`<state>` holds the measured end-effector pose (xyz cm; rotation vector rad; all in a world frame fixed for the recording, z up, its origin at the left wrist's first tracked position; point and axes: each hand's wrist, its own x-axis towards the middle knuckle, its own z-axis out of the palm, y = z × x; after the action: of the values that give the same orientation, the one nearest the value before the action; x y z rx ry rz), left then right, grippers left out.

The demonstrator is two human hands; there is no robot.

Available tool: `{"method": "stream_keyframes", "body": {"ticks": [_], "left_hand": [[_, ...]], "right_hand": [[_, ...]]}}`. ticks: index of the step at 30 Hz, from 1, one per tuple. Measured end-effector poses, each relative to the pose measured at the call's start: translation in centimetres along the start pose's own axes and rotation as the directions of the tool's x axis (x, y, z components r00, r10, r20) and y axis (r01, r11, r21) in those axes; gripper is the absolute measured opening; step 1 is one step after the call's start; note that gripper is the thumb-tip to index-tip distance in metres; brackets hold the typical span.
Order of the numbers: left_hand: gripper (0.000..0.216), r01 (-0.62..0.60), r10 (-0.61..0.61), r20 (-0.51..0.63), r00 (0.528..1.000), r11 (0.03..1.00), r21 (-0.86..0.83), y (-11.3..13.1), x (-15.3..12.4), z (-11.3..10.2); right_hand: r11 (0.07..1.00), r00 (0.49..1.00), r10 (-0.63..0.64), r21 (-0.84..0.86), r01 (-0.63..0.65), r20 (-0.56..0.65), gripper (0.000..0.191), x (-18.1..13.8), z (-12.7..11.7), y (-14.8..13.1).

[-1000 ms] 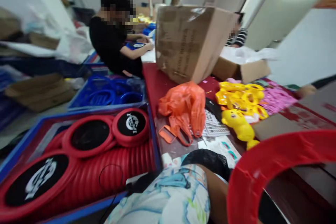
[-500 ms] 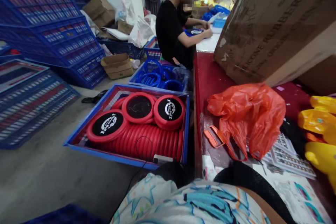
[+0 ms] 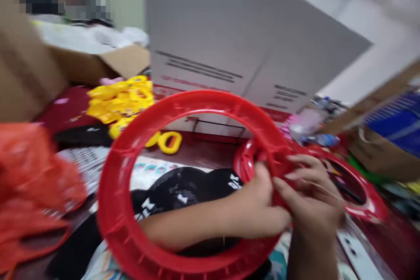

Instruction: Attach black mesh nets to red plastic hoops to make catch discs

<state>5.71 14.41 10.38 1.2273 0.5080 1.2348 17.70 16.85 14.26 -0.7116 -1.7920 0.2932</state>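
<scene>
A large red plastic ring (image 3: 121, 175) stands tilted in front of me, and my left forearm passes through its opening. My left hand (image 3: 259, 212) is closed on the ring's right side. My right hand (image 3: 310, 192) is closed on the same stretch of rim, its fingers curled over the top. Behind the hands lies a second red ring (image 3: 364, 201) on the table. Black fabric with white print (image 3: 183, 190) lies under my arm. The whole view is smeared by motion.
A grey cardboard box (image 3: 236, 48) stands behind the ring on the red table (image 3: 70, 111). Yellow plastic toys (image 3: 120, 100) lie at the back left and an orange plastic bag (image 3: 29, 179) at the left. Another person sits at the far left. Printed sheets (image 3: 83, 162) cover the table.
The view has swung from the floor crates on the left back to the table. Both of my hands now show, gripping the red ring, which stands upright in front of me.
</scene>
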Motion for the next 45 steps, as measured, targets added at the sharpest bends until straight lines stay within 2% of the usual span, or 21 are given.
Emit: {"method": "stream_keyframes", "body": {"ticks": [1, 4, 8, 11, 14, 16, 20, 25, 28, 30, 32, 35, 38, 41, 45], "left_hand": [[0.068, 0.05, -0.051, 0.027, 0.998, 0.998, 0.023, -0.1, -0.2, 0.2], [0.061, 0.188, -0.195, 0.071, 0.978, 0.977, 0.101, 0.4, -1.1, -0.7], [0.074, 0.175, -0.18, 0.04, 0.983, 0.977, 0.12, 1.1, -1.6, -1.1], [0.084, 0.165, -0.167, 0.049, 0.985, 0.985, 0.045, 1.0, -1.6, -0.4], [0.087, 0.265, -0.26, 0.124, 0.958, 0.964, -0.028, 1.1, -1.9, -0.2], [0.087, 0.34, -0.332, 0.189, 0.924, 0.94, -0.01, 1.3, -2.3, -0.5], [0.093, 0.363, -0.359, 0.272, 0.893, 0.931, 0.035, 1.8, -2.8, -1.5], [0.09, 0.385, -0.349, 0.401, 0.847, 0.923, -0.012, 2.0, -2.9, -2.4], [0.078, 0.401, -0.376, 0.388, 0.842, 0.916, 0.018, 2.2, -2.9, -2.5], [0.069, 0.403, -0.389, 0.366, 0.846, 0.914, 0.039, 2.3, -3.0, -2.5], [0.064, 0.403, -0.395, 0.359, 0.846, 0.913, 0.056, 2.3, -3.2, -2.4], [0.062, 0.431, -0.434, 0.371, 0.821, 0.897, 0.098, 2.3, -3.5, -2.3], [0.06, 0.458, -0.47, 0.406, 0.784, 0.879, 0.133, 2.3, -3.6, -2.3], [0.058, 0.471, -0.489, 0.433, 0.757, 0.868, 0.156, 2.3, -3.8, -2.5], [0.063, 0.538, -0.507, 0.458, 0.73, 0.84, 0.073, 2.1, -4.3, -2.9]], "right_hand": [[1.0, 0.999, 0.024, 0.002, -0.024, 0.042, 0.017, -0.3, -0.5, 0.2], [0.986, 0.981, 0.124, 0.096, -0.139, 0.148, 0.013, -0.3, -0.7, 0.6], [0.951, 0.966, 0.167, 0.228, -0.211, 0.195, 0.009, -0.2, -0.6, 0.8], [0.928, 0.966, 0.159, 0.303, -0.217, 0.204, 0.014, -0.3, -0.8, 0.8], [0.899, 0.953, 0.163, 0.359, -0.25, 0.256, 0.014, -0.4, -1.0, 1.0], [0.89, 0.94, 0.193, 0.354, -0.288, 0.281, 0.014, -0.3, -1.3, 1.1], [0.887, 0.931, 0.212, 0.342, -0.312, 0.299, 0.014, -0.2, -1.6, 1.0], [0.894, 0.941, 0.179, 0.351, -0.277, 0.287, 0.012, -0.4, -1.7, 0.4], [0.912, 0.951, 0.149, 0.333, -0.238, 0.271, 0.01, -0.6, -1.6, 0.3], [0.942, 0.963, 0.08, 0.296, -0.157, 0.257, 0.009, -0.6, -1.6, 0.4], [0.971, 0.967, -0.048, 0.24, -0.014, 0.251, 0.008, -0.7, -1.7, 0.5], [0.981, 0.924, -0.182, 0.125, 0.148, 0.335, 0.005, -0.6, -2.4, 0.5], [0.983, 0.876, -0.18, 0.049, 0.176, 0.448, 0.008, -0.5, -3.1, 0.3], [0.97, 0.842, -0.232, 0.054, 0.237, 0.488, 0.015, -0.4, -3.6, 0.2], [0.965, 0.841, -0.245, 0.038, 0.26, 0.483, 0.019, -0.3, -3.8, -0.3]]}}
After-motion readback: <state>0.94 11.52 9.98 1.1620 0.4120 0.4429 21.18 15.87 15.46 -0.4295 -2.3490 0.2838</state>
